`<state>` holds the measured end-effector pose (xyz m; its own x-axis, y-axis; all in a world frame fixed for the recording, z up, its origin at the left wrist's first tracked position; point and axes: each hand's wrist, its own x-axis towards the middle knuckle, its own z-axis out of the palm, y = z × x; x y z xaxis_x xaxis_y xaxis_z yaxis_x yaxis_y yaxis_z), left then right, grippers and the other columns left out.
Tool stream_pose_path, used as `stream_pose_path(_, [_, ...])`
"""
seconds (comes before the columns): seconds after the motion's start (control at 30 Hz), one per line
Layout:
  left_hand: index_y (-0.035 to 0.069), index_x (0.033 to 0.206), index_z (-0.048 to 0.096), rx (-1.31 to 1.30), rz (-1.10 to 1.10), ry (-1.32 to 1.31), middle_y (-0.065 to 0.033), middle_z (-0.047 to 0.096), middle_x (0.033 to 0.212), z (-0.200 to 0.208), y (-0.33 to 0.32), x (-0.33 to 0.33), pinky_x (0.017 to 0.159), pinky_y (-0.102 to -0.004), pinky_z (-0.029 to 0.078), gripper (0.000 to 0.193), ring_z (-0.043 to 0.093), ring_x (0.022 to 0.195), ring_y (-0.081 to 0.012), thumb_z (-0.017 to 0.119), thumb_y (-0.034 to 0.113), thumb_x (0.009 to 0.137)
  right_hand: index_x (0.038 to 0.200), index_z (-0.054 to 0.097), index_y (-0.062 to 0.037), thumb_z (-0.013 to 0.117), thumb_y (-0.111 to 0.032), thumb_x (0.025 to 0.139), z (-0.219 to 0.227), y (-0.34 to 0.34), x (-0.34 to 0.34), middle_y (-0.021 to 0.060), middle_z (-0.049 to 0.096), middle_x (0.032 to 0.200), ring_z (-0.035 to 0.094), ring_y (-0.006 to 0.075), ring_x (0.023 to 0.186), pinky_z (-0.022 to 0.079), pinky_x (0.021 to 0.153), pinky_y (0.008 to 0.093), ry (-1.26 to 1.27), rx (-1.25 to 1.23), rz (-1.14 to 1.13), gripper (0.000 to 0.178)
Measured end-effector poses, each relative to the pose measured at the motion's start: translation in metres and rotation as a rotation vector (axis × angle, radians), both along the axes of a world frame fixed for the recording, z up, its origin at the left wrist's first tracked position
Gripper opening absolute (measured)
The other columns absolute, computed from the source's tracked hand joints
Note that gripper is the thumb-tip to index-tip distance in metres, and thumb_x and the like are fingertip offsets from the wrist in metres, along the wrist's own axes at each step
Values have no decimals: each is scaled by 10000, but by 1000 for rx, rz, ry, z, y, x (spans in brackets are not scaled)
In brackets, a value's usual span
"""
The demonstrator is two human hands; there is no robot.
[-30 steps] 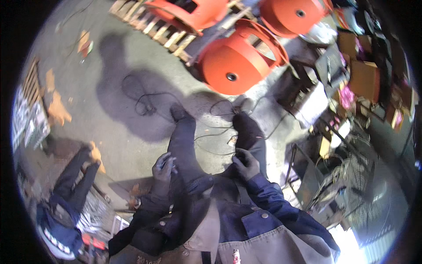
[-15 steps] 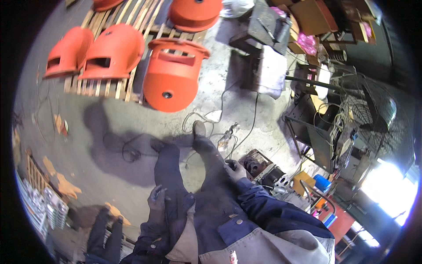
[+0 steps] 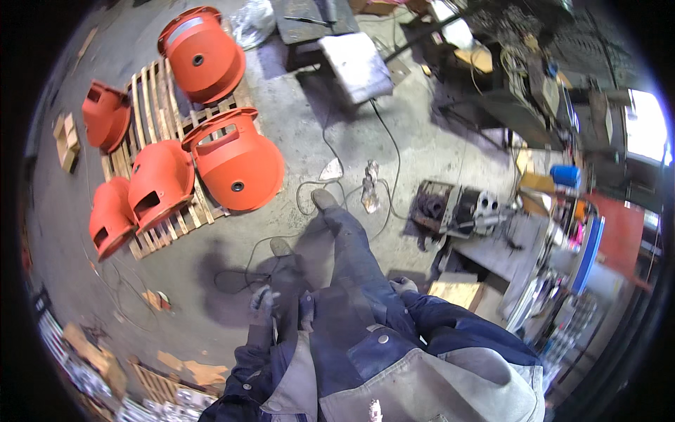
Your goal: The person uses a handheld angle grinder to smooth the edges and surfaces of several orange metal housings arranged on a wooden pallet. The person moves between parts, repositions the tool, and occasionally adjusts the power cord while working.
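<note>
My left hand hangs beside my left thigh, looking gloved or greyed. Its fingers are loosely bent and apart, and I make out nothing in them. Close to my right hip is my right hand, small in view; its fingers are mostly hidden. My legs are in mid-stride, the right shoe ahead of the left shoe. Ahead on the left, several orange-red rounded metal housings rest on a slatted wooden pallet. Neither hand touches them.
Thin cables loop over the floor around my feet. A grimy machine part stands at the right by a grey workbench. A white-topped stand is ahead. Flattened cardboard lies at the lower left.
My view has turned and shifted, so the pallet and housings show more fully and the workbench sits nearer on my right. My right hand has dropped back to my hip; my legs have stepped.
</note>
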<state>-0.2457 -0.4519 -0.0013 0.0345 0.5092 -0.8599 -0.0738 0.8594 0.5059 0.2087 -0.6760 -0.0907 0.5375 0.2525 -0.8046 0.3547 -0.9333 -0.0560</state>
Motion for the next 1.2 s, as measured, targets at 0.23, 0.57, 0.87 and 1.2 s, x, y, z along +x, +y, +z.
stream_pose_path(0.23, [94,1296,618,25,-343,85,-86,734,1022,1,5,-67,557,-259,521,314,656,708,-117,648,279,1043,1108,754,-41,775,-389,913,10,-180,-132,53,775,967,710,167,907,548,823,319,151,139,-374,399])
stream_pose_path(0.57, [16,1346,587,224,-565,-101,-140,716,1099,-30,-9,-38,717,-311,585,396,700,921,-189,657,251,1035,1048,727,-29,712,-301,952,2,-216,-16,97,712,872,665,227,726,564,699,397,-179,535,-814,288])
stream_pose_path(0.87, [-7,1264,640,96,-270,243,-105,720,1031,7,-116,33,621,-300,576,366,689,831,-136,704,232,994,1291,625,62,805,-265,932,-153,-210,403,144,710,1108,643,220,913,544,812,349,-397,604,-1046,518])
stream_pose_path(1.2, [-40,1257,648,-147,-101,486,-119,706,1069,51,-269,150,688,-318,605,402,694,882,-194,741,204,951,1434,521,-33,694,-293,990,-243,-172,576,170,684,1233,683,284,1038,562,952,403,168,803,-1107,542])
